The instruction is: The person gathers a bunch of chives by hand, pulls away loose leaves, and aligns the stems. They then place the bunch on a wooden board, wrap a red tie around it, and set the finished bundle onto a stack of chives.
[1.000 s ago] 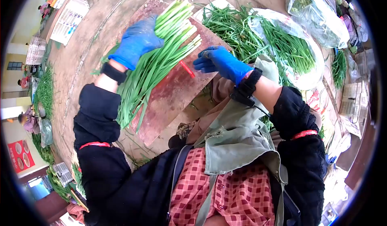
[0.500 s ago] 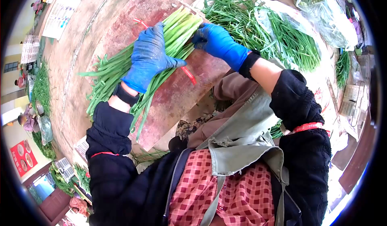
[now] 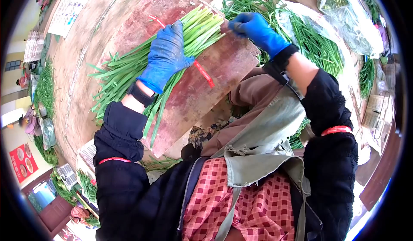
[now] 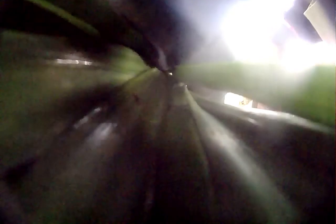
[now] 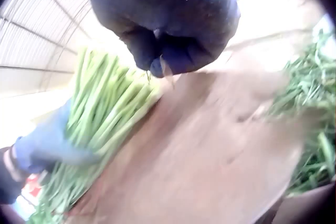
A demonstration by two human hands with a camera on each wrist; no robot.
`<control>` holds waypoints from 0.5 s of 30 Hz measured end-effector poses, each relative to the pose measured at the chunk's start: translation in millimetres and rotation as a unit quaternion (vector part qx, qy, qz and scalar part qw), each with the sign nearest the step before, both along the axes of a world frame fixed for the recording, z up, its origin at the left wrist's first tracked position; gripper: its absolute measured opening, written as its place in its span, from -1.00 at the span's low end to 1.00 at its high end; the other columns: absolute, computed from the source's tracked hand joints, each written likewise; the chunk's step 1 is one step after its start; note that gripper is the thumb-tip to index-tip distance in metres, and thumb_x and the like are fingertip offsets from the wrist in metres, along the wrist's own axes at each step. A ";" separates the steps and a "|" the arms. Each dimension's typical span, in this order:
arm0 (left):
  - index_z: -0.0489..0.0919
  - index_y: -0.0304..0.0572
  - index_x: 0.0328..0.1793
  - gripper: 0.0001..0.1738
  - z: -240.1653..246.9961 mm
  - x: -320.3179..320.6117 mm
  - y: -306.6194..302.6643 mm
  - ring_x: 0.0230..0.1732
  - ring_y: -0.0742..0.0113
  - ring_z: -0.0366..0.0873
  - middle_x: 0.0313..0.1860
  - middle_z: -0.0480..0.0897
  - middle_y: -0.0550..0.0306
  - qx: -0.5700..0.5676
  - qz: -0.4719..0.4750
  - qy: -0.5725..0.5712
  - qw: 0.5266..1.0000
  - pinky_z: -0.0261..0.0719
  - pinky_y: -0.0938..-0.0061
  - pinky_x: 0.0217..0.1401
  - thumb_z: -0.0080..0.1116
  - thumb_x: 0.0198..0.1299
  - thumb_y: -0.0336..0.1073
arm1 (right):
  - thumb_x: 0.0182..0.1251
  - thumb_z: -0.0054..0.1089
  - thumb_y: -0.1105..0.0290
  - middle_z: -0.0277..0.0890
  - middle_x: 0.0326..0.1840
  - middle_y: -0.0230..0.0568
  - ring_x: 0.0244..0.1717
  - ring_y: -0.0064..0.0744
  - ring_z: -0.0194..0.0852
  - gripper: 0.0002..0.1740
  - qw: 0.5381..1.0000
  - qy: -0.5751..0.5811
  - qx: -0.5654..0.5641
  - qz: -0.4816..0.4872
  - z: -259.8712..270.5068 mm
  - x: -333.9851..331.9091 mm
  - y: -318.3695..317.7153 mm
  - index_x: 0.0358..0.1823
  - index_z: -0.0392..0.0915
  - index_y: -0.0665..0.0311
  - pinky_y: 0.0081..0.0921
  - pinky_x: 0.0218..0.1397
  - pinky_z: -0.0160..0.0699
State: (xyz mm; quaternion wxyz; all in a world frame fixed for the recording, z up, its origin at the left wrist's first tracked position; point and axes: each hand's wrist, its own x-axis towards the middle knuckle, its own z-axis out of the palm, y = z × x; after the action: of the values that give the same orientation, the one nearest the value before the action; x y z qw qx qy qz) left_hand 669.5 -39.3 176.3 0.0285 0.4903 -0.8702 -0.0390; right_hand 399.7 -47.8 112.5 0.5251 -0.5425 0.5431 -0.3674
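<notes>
A thick bunch of garlic chives (image 3: 201,31) lies aslant on a reddish board (image 3: 189,107), pale stem ends toward the upper right. My blue-gloved left hand (image 3: 167,57) grips the bunch from above, its thumb along the near side. Under the bunch runs a red strip (image 3: 204,74), its two ends showing on either side. Just right of the stem ends is my blue-gloved right hand (image 3: 260,32), fingers curled. In the right wrist view, its fingertips pinch a thin brownish scrap (image 5: 166,67). Dark, blurred leaves (image 4: 157,129) fill the left wrist view.
Loose green chives (image 3: 247,8) lie heaped beyond the board's right end, beside more chives in an open plastic bag (image 3: 301,8). A large clear bag (image 3: 350,19) stands farther right. My knee under a grey-green apron (image 3: 266,120) is close to the board's near edge.
The bunch has swung so its leaves point left, with the red strip across beneath it. My right hand has come to the stem ends, then drawn away rightward with curled fingers.
</notes>
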 end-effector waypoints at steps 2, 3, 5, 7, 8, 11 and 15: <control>0.13 -0.38 0.32 0.10 -3.2 2.9 -2.7 0.11 -0.16 0.38 0.06 0.41 -0.26 0.007 -0.010 0.015 1.000 0.37 0.18 0.20 0.46 -0.35 -0.05 | 0.23 0.17 0.23 0.59 -0.49 -0.20 -0.49 -0.46 0.53 -0.74 0.987 0.149 -0.013 -0.064 26.9 -21.0 3.0 -0.31 0.62 0.32 -0.48 -0.38 0.51; 0.13 -0.40 0.32 0.13 -5.8 5.1 -5.3 0.07 -0.14 0.39 0.03 0.42 -0.25 -0.007 -0.024 0.021 0.999 0.40 0.18 0.17 0.47 -0.37 -0.02 | 0.27 0.10 0.24 0.58 -0.48 -0.19 -0.51 -0.45 0.53 -0.75 0.959 0.273 -0.042 -0.055 40.0 -35.4 2.0 -0.29 0.62 0.28 -0.47 -0.39 0.53; 0.14 -0.42 0.31 0.18 -11.4 7.6 -8.8 0.00 -0.08 0.42 -0.03 0.42 -0.21 -0.035 -0.053 0.036 0.997 0.44 0.19 0.09 0.50 -0.41 0.04 | 0.33 0.01 0.24 0.56 -0.47 -0.15 -0.50 -0.40 0.54 -0.74 0.887 0.454 -0.085 -0.001 50.3 -48.3 8.6 -0.26 0.62 0.23 -0.44 -0.37 0.54; 0.13 -0.43 0.32 0.20 -7.6 5.8 -9.6 0.02 -0.09 0.42 -0.01 0.41 -0.23 -0.026 -0.051 0.023 0.998 0.43 0.19 0.10 0.51 -0.43 0.06 | 0.35 -0.05 0.24 0.54 -0.46 -0.08 -0.47 -0.34 0.58 -0.72 0.816 0.560 -0.114 0.085 52.2 -45.8 24.6 -0.24 0.62 0.22 -0.40 -0.34 0.55; 0.12 -0.43 0.32 0.21 -5.7 6.9 -9.1 0.02 -0.10 0.42 -0.01 0.41 -0.24 -0.023 -0.046 0.016 0.999 0.43 0.19 0.11 0.51 -0.43 0.07 | 0.37 -0.10 0.28 0.60 -0.39 -0.15 -0.41 -0.41 0.61 -0.73 0.865 0.466 -0.151 0.109 39.7 -45.6 27.0 -0.16 0.59 0.22 -0.47 -0.32 0.55; 0.09 -0.42 0.35 0.29 0.8 3.7 -3.1 0.05 -0.09 0.42 0.04 0.41 -0.23 -0.021 -0.029 0.000 0.999 0.43 0.22 0.14 0.52 -0.48 0.12 | 0.35 -0.08 0.39 0.63 -0.26 -0.24 -0.34 -0.51 0.62 -0.71 0.990 0.003 0.119 0.072 45.0 -11.3 29.8 0.04 0.48 0.22 -0.57 -0.27 0.56; 0.03 -0.38 0.41 0.40 18.7 -11.8 11.4 0.11 -0.06 0.37 0.09 0.39 -0.17 0.003 0.009 -0.048 0.999 0.43 0.21 0.15 0.55 -0.56 0.16 | 0.32 -0.03 0.44 0.57 -0.05 -0.18 -0.15 -0.44 0.61 -0.63 0.973 -0.150 0.144 0.101 38.4 41.7 31.9 0.15 0.37 0.33 -0.52 -0.05 0.59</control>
State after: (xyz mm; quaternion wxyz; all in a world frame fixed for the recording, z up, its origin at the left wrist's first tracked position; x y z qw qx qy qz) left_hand 657.8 -27.9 195.0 -0.0139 0.4998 -0.8659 -0.0177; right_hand 441.4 -15.9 150.9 0.7076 -0.4516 0.4480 -0.3077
